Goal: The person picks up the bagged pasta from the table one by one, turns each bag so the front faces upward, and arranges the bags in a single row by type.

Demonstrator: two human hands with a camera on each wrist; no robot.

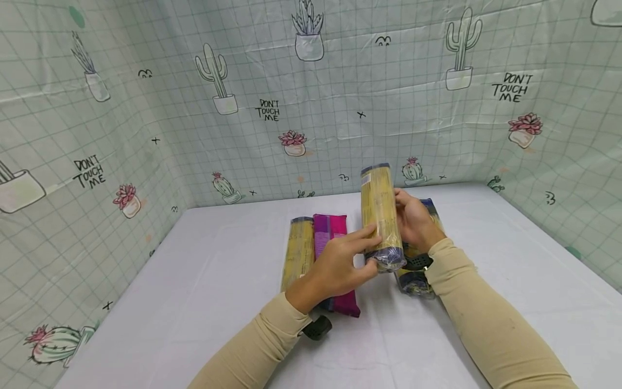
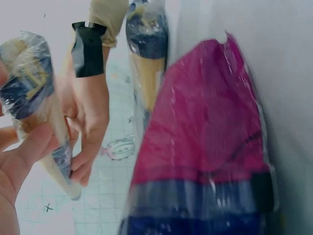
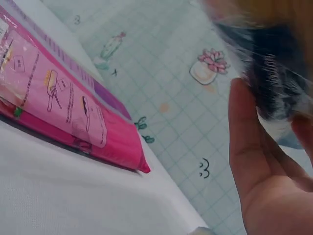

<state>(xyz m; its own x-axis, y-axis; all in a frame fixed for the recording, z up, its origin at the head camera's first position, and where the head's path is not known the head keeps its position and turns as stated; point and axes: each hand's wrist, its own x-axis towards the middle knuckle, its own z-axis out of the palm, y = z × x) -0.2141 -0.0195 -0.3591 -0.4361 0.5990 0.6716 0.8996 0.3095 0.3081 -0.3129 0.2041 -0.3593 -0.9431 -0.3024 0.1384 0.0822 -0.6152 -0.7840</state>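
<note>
A clear-wrapped packet of spaghetti [image 1: 379,205] with dark blue ends is held up and tilted over the table between both hands. My left hand [image 1: 342,265] pinches it near its lower end, fingers on the front and thumb underneath. Along its right side, my right hand [image 1: 415,221] grips it, its fingertips partly hidden behind the packet. In the left wrist view, the crinkled clear end of this held packet [image 2: 29,73] shows beside the left thumb. The right wrist view shows its blue end [image 3: 279,73] blurred, close to the right fingers.
A magenta packet [image 1: 347,302] lies beside a second spaghetti packet [image 1: 298,248], partly behind the left hand. Another blue-ended packet [image 1: 415,283] lies beneath the right wrist. A white cloth covers the table [image 1: 233,270]; a cactus-print curtain [image 1: 330,92] stands behind it.
</note>
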